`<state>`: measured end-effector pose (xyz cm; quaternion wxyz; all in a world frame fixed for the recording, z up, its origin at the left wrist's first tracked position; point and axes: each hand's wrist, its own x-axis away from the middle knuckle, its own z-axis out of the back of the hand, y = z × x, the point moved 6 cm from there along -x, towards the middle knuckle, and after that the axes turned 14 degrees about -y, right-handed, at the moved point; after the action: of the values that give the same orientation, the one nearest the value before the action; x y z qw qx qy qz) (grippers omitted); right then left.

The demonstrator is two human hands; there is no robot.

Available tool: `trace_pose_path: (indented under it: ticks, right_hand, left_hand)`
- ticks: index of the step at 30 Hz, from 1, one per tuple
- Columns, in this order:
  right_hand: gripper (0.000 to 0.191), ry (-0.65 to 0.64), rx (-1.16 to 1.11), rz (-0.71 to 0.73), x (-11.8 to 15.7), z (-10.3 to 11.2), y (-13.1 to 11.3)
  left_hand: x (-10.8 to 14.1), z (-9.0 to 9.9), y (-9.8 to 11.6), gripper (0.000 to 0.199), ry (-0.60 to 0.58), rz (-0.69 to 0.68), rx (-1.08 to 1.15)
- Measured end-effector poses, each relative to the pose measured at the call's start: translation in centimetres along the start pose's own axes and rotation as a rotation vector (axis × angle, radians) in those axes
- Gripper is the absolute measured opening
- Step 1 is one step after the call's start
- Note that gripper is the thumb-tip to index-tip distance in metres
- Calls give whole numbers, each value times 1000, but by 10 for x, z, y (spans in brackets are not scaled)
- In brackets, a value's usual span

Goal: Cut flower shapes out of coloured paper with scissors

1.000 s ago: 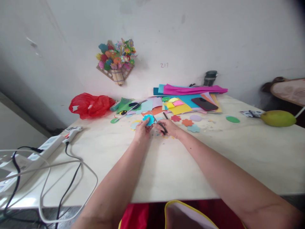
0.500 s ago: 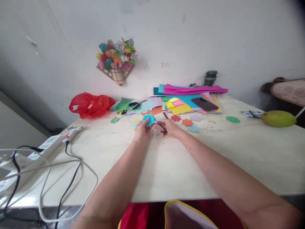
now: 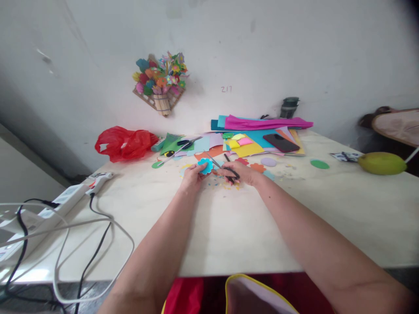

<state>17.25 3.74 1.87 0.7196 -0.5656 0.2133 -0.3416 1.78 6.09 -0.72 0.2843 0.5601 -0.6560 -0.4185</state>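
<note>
Between the fingers of my left hand (image 3: 193, 176) is a bright blue paper flower (image 3: 205, 166) with a scalloped edge. My right hand (image 3: 244, 172) grips black-handled scissors (image 3: 231, 174), their blades pointing up and left, close beside the flower's right edge. Whether the blades touch the paper I cannot tell. Small paper scraps (image 3: 225, 186) lie on the table beneath my hands. Just beyond my right hand are a red paper flower (image 3: 242, 161) and an orange paper flower (image 3: 258, 167), both partly hidden by it. A light purple paper oval (image 3: 268, 162) lies a little farther right.
Coloured paper sheets (image 3: 248, 150) and a phone (image 3: 281, 142) lie at the back. A second pair of scissors (image 3: 186, 144) rests near a red plastic bag (image 3: 126, 144). Power strips (image 3: 65, 200) and loose cables crowd the left. A yellow-green fruit-shaped object (image 3: 382, 163) sits right.
My right hand and the scissors have shifted right, and the blades have moved away from the flower's upper edge. The blue flower has turned slightly in my left hand and moved a bit lower.
</note>
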Motion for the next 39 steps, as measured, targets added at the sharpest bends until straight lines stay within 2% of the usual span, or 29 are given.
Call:
trace_pose_path:
  ticks: [6, 19, 39]
  right_hand:
    - [27, -54, 49, -31, 3, 10, 5]
    - [33, -146, 156, -74, 9, 6, -1]
    - [33, -135, 190, -97, 12, 3, -5]
  left_hand:
    - [1, -2, 1, 18, -67, 43, -64]
    - [1, -3, -1, 22, -140, 58, -123]
    - [-1, -3, -1, 24, -163, 72, -120]
